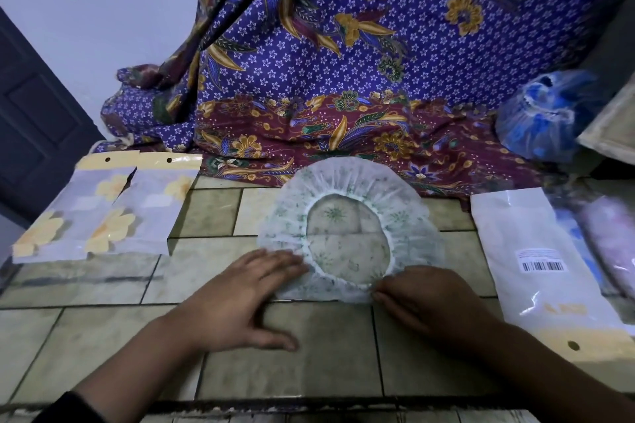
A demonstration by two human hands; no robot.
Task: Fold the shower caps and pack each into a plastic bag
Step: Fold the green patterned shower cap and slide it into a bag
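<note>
Shower cap [343, 178] lies spread on tiles [319, 357]. Left hand [237, 292] presses rim, fingers straight; right hand [429, 299] pinches near edge. Recommend folding evenly, elastic edges aligned.

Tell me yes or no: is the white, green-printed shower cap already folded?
No, the white, green-printed shower cap lies spread flat, its round elastic opening facing up.
</note>
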